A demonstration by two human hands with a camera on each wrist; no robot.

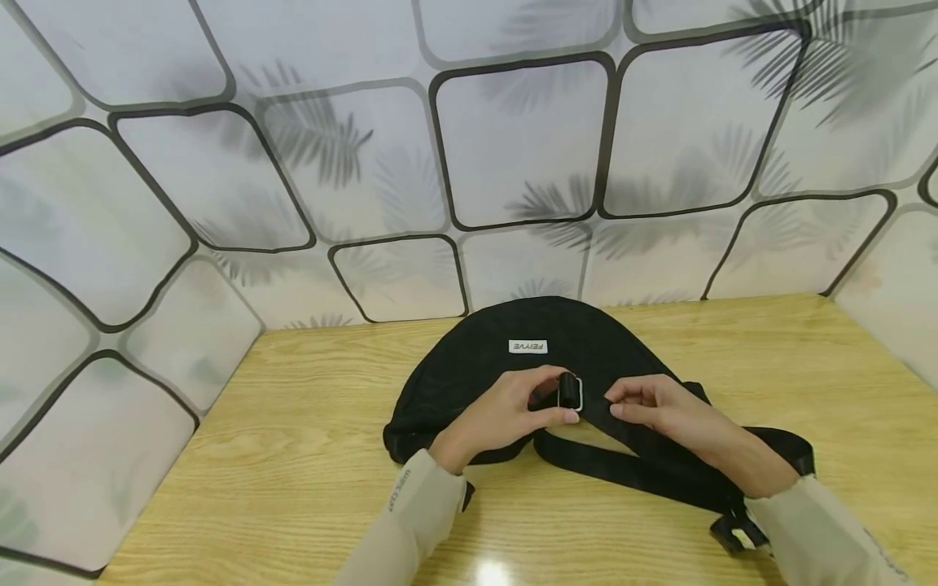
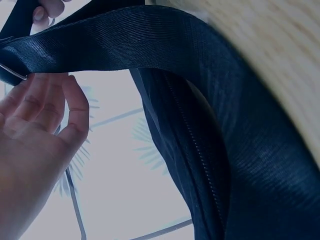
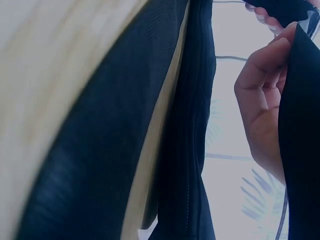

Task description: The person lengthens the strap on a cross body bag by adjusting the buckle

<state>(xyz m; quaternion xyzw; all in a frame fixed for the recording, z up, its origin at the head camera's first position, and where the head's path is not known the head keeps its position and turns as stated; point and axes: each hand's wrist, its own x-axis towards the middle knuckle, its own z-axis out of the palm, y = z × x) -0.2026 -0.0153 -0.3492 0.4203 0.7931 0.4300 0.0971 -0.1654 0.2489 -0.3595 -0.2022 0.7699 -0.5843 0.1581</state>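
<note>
The person's left sleeve and right sleeve come in at the lower border of the head view, well apart. Behind, a patterned wall covering borders the back and both sides of the wooden surface. Wood shows broadly to the left, between the sleeves at the front, and along the right as far as the wall covering. The black bag lies toward the back edge, its arched top crossing the line where wall and wood meet. Its strap bends out to the right, with a narrow slot of wood between it and the bag. The left hand pinches a metal buckle over the bag. The right hand is just beside, a small gap separating the two hands; its thumb and fingertips are close together, but I cannot tell whether they grip strap. A black clip lies beside the right sleeve, and a small white label sits on the bag, above the left hand in view.
</note>
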